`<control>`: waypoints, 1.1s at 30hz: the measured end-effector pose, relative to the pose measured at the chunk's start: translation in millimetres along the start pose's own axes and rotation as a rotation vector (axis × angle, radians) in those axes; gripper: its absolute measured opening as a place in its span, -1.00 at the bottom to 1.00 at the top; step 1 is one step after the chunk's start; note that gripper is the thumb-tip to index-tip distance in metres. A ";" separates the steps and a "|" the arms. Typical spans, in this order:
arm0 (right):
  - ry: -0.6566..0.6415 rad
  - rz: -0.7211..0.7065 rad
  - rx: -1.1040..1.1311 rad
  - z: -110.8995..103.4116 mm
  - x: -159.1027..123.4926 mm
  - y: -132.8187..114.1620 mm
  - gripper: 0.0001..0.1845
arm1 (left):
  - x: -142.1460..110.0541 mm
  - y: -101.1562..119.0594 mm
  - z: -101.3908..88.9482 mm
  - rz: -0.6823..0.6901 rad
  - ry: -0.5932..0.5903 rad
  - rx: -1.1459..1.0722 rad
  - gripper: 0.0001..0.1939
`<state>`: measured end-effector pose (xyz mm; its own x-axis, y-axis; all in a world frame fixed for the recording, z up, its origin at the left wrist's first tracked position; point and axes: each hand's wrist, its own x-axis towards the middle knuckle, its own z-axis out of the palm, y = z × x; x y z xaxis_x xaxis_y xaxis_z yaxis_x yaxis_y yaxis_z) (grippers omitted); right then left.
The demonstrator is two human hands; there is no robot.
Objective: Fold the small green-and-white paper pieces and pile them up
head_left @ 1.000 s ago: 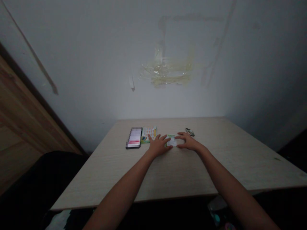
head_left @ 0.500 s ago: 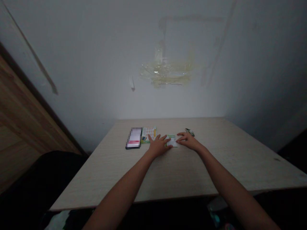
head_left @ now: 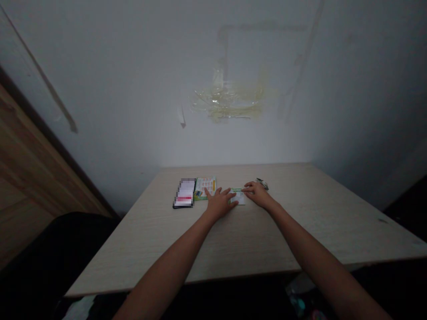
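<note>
A small white card with a green band (head_left: pixel 238 198) lies flat on the table. My left hand (head_left: pixel 220 203) rests over its left side with the fingers spread. At the card's right edge, the fingertips of my right hand (head_left: pixel 258 194) touch down, the fingers stretched out and slightly bent. Left of my left hand lies a printed leaflet (head_left: pixel 208 183) with a yellow and green border, its lower corner partly behind the fingers. Beside the leaflet is a phone (head_left: pixel 184 193) with its screen blurred. Behind my right hand, a small dark-and-white printed piece (head_left: pixel 262 182) shows in part.
The pale wooden table (head_left: pixel 160 249) meets a grey wall (head_left: pixel 133 111) at its far edge. Peeling clear tape (head_left: pixel 230 102) clings to the wall. A wooden panel (head_left: pixel 30 164) leans at the left, and a black object (head_left: pixel 66 244) sits below it.
My right hand has shifted slightly up along the card's right edge, its fingertips closer to the green band. My left hand stays spread on the card. The whole view has moved a little.
</note>
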<state>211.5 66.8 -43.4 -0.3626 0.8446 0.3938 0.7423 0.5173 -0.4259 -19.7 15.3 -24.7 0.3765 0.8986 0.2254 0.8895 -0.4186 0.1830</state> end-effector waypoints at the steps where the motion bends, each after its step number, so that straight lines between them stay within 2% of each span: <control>1: -0.002 0.009 -0.025 0.4 0.3 -1.1 -0.74 | 0.1 0.0 0.1 -0.002 0.000 0.002 -0.55; 8: -0.034 0.067 -0.169 -3.4 -1.2 -17.6 -0.65 | -0.5 2.8 -2.0 -0.010 -0.007 -0.002 -0.54; 20: -0.059 0.132 -0.277 -4.0 -5.0 -33.5 -0.56 | 0.1 1.8 -0.9 -0.004 -0.001 -0.005 -0.56; 27: -0.006 0.047 -0.151 -5.7 -12.5 -28.9 -0.57 | -3.2 -2.3 -12.5 0.022 -0.026 0.003 -0.46; 33: -0.056 -0.118 0.019 -10.1 -18.2 -27.3 -0.65 | -5.0 -5.1 -21.1 0.049 -0.039 0.007 -0.39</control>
<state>203.5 36.0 -30.7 -0.4782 0.7836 0.3967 0.6816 0.6159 -0.3950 -31.6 10.2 -6.6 0.4290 0.8818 0.1960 0.8718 -0.4610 0.1658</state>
